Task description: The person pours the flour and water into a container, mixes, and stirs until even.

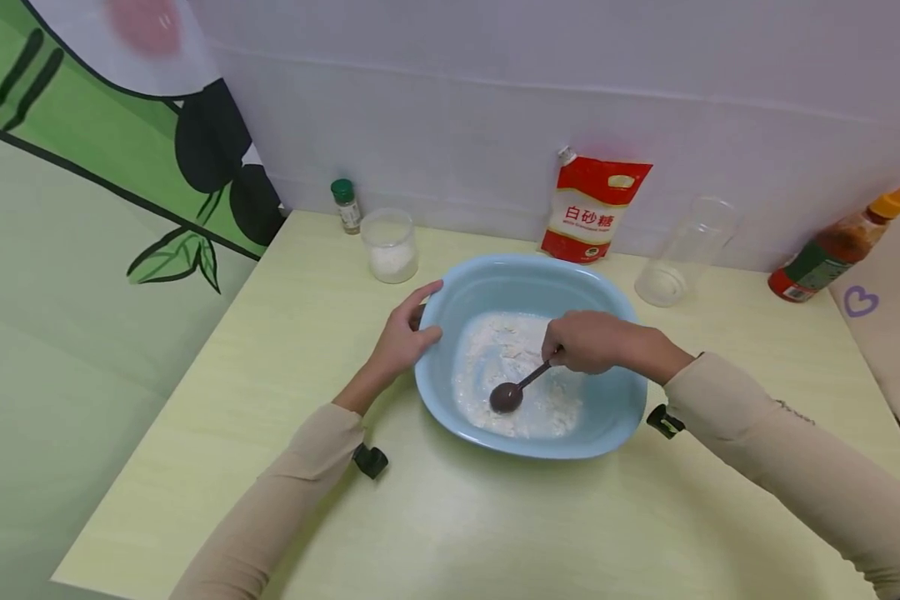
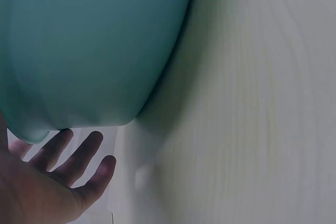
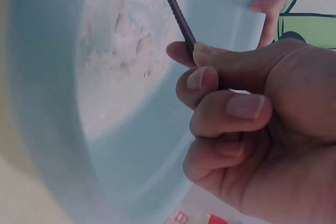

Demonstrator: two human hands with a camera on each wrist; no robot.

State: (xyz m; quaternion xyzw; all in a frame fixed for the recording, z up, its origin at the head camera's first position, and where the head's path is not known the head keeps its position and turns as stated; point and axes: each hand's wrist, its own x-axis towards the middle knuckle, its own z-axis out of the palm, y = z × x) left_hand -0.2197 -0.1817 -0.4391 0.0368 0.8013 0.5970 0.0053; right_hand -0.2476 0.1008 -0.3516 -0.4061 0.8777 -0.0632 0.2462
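While the spoon [image 1: 506, 397] sits pinched between right fingers [image 3: 226, 111], left fingers [image 2: 79, 157] grip the basin [image 1: 525, 290]

Sugar pouch [image 1: 594, 210] and sauce bottle [image 1: 828, 254] suggest a kitchen.

1 brn spoon [image 1: 506, 397] w/in basin [image 1: 525, 287]

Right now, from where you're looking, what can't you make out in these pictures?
Head view: the handle end of the spoon, hidden by the right hand.
Head view: the fine print on the green-capped bottle, too small to read.
Left wrist view: the inside of the basin, hidden by its outer wall.
Right wrist view: the spoon's tip, cut off by the top edge.
Right wrist view: most of the red bag, cut off by the bottom edge.
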